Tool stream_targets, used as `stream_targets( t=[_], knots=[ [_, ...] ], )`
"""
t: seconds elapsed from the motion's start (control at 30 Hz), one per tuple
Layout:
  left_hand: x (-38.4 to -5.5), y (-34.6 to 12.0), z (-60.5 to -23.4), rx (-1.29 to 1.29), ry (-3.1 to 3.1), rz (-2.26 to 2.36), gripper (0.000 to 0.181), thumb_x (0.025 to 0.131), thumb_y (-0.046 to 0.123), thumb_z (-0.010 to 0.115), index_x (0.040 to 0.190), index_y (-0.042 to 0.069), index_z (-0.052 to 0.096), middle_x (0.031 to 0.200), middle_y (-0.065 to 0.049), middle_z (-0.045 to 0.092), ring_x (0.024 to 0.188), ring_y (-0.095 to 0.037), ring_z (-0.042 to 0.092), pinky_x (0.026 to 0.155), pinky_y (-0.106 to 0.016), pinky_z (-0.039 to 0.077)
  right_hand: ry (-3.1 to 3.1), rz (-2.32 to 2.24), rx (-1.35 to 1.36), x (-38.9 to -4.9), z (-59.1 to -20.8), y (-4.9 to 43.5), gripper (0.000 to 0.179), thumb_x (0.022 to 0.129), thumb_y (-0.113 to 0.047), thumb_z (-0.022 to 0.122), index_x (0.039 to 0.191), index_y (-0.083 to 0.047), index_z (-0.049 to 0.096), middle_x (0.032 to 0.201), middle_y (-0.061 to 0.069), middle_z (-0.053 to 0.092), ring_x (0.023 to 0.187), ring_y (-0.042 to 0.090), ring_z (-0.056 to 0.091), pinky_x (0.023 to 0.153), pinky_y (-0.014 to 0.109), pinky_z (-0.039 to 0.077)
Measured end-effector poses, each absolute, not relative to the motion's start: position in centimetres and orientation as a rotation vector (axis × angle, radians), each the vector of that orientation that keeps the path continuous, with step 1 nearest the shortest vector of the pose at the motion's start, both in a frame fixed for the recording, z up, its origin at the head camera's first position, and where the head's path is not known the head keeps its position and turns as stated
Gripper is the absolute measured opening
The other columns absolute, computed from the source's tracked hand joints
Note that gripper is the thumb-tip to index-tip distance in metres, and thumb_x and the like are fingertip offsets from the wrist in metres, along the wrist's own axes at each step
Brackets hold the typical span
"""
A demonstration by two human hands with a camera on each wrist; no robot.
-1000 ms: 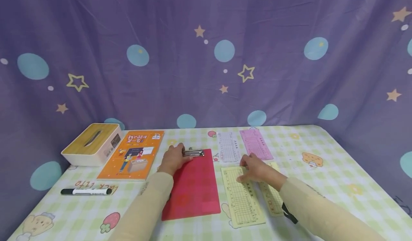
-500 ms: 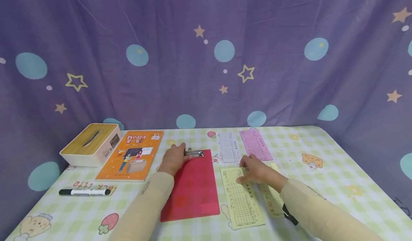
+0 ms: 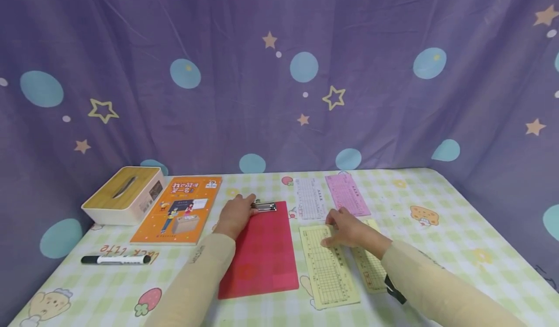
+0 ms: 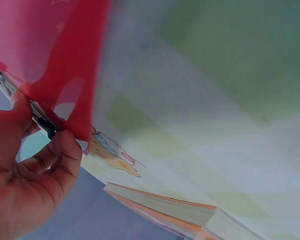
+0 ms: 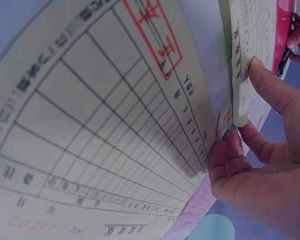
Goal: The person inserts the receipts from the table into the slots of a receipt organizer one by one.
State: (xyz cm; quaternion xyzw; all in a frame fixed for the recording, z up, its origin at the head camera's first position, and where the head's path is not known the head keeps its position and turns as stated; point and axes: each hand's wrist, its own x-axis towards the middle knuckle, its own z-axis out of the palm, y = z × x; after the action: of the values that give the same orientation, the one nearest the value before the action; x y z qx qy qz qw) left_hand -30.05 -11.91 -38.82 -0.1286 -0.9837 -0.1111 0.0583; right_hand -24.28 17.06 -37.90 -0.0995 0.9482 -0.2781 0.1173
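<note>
A red clipboard (image 3: 266, 254) lies in the middle of the table, its metal clip (image 3: 266, 206) at the far end. My left hand (image 3: 235, 216) holds its far left corner; in the left wrist view the thumb lies on the clip and the fingers curl at the corner. To the right, my right hand (image 3: 347, 229) pinches the top edge of a yellow printed form (image 3: 329, 273), thumb on its face and a finger behind the edge, as the right wrist view shows. A second yellow form (image 3: 369, 266) lies partly hidden under the right wrist.
White (image 3: 308, 198) and pink (image 3: 347, 194) printed forms lie beyond the right hand. An orange book (image 3: 179, 210), a tissue box with a wood-look lid (image 3: 124, 196) and a black-and-white marker (image 3: 115, 260) are on the left. A purple curtain (image 3: 279, 99) hangs behind the table.
My left thumb has drawn back slightly to the left along the clip. The right hand, the clipboard and the forms stay where they were.
</note>
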Motion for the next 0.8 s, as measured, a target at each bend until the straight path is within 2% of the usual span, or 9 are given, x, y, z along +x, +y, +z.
stream_targets(
  t=[0.3, 0.47, 0.53, 0.63, 0.8],
  knots=[
    [-30.0, -11.6, -38.1, -0.282, -3.123, -0.372, 0.037, 0.097, 0.019, 0.068, 0.123, -0.002, 0.052, 0.105, -0.029, 0.055, 0.093, -0.045, 0.062, 0.088, -0.054, 0.051, 2.771, -0.817, -0.281, -24.4, -38.1, 17.1, 0.044, 0.082, -0.022, 0.087, 0.109, -0.007, 0.055, 0.106, 0.009, 0.047, 0.094, 0.023, 0.050, 0.089, 0.045, 0.046],
    [-30.6, -11.1, -38.1, -0.123, -3.234, -0.469, 0.053, 0.097, 0.022, 0.064, 0.138, -0.004, 0.043, 0.126, -0.034, 0.046, 0.109, -0.048, 0.055, 0.100, -0.055, 0.045, 2.756, -0.836, -0.269, -24.5, -38.1, 17.2, 0.043, 0.083, -0.022, 0.086, 0.108, -0.007, 0.054, 0.107, 0.010, 0.046, 0.094, 0.023, 0.049, 0.089, 0.045, 0.046],
    [-30.8, -11.0, -38.1, -0.099, -3.242, -0.504, 0.052, 0.098, 0.020, 0.062, 0.141, -0.003, 0.042, 0.130, -0.035, 0.043, 0.113, -0.051, 0.053, 0.101, -0.057, 0.044, 2.754, -0.837, -0.271, -24.4, -38.0, 17.2, 0.044, 0.083, -0.022, 0.086, 0.109, -0.007, 0.054, 0.108, 0.010, 0.046, 0.094, 0.023, 0.049, 0.089, 0.045, 0.046],
    [-30.8, -10.9, -38.3, -0.103, -3.245, -0.523, 0.049, 0.101, 0.018, 0.060, 0.144, 0.001, 0.042, 0.132, -0.035, 0.043, 0.114, -0.051, 0.053, 0.102, -0.057, 0.044, 2.755, -0.838, -0.268, -24.4, -38.1, 17.3, 0.044, 0.083, -0.022, 0.086, 0.109, -0.007, 0.054, 0.107, 0.010, 0.046, 0.093, 0.023, 0.049, 0.089, 0.045, 0.046],
    [-31.0, -11.4, -38.8, -0.218, -3.212, -0.412, 0.045, 0.101, 0.017, 0.063, 0.142, 0.006, 0.047, 0.125, -0.030, 0.051, 0.106, -0.045, 0.059, 0.099, -0.053, 0.047, 2.753, -0.851, -0.273, -24.4, -38.2, 17.2, 0.044, 0.083, -0.022, 0.086, 0.109, -0.007, 0.054, 0.107, 0.009, 0.046, 0.094, 0.023, 0.049, 0.089, 0.045, 0.046]
  ],
)
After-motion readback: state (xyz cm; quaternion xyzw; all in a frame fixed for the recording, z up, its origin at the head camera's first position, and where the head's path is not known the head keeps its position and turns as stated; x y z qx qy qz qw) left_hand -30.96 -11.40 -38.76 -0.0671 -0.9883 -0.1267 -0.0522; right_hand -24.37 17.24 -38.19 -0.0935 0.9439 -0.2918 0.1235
